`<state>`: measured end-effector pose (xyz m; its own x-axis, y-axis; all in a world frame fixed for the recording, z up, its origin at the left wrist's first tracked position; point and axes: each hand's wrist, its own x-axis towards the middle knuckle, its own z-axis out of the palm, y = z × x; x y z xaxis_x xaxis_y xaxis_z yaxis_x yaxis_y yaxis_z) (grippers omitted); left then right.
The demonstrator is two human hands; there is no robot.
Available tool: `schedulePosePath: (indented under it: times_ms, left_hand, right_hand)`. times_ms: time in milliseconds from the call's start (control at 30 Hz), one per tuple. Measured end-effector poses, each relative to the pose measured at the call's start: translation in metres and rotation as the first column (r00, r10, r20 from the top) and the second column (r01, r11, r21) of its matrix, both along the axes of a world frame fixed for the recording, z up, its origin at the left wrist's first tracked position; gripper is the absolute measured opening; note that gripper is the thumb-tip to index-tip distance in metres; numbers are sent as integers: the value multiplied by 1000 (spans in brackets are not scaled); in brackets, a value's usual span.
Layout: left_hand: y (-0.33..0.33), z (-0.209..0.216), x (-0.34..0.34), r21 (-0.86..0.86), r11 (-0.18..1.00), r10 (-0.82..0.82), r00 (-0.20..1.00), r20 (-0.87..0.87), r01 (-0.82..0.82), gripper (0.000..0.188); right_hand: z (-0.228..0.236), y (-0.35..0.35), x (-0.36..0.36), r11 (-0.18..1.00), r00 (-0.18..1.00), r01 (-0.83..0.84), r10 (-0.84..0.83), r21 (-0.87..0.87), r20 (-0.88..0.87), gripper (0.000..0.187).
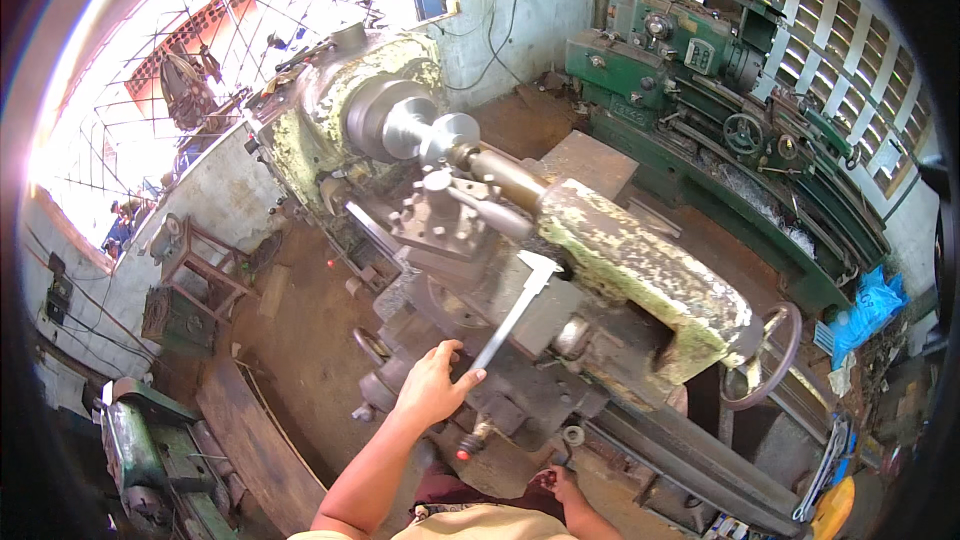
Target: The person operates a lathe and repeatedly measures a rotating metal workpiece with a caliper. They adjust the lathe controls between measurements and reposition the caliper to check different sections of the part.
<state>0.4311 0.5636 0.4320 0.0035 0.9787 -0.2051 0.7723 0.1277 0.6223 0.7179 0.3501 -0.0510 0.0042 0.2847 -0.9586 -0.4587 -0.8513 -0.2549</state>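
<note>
My left hand (432,387) reaches over the front of a lathe, thumb and fingers closed about the lower end of a silver vernier caliper (512,315). The caliper slants up across the carriage, its jaws beside the grey block of the slide. Lower down, close to my body, my right hand (563,485) is closed on a dark handle (565,455) below a round metal end; its fingers are partly hidden. A shiny turned metal workpiece (450,138) sits between the chuck (380,118) and the tailstock (640,275). The tool post (440,205) stands just in front of it.
A red-tipped lever (465,448) sticks out near my left wrist. The tailstock handwheel (762,358) is at the right. A green lathe (700,90) stands behind, with a blue plastic bag (868,315) by its end. Another green machine (140,450) is at the lower left.
</note>
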Motion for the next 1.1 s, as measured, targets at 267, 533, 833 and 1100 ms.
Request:
schedulePosePath:
  times_ms: [267, 533, 833, 1100]
  left_hand:
    - [8, -34, 49, 35, 995, 103, 979, -175, -99, 29]
    - [-50, 23, 95, 449, 881, 40, 969, 244, -150, 30]
    - [86, 130, 127, 788, 614, -63, 992, 106, -45, 57]
    - [245, 193, 4, 931, 330, 130, 984, 119, -156, 37]
  right_hand:
    - [151, 50, 59, 465, 479, -873, 874, 148, 83, 48]
    - [523, 197, 31, 157, 887, -374, 347, 914, 304, 77]
    - [718, 430, -42, -27, 992, 128, 24, 991, -127, 29]
    - [706, 598, -85, -533, 558, -702, 0, 472, 830, 19]
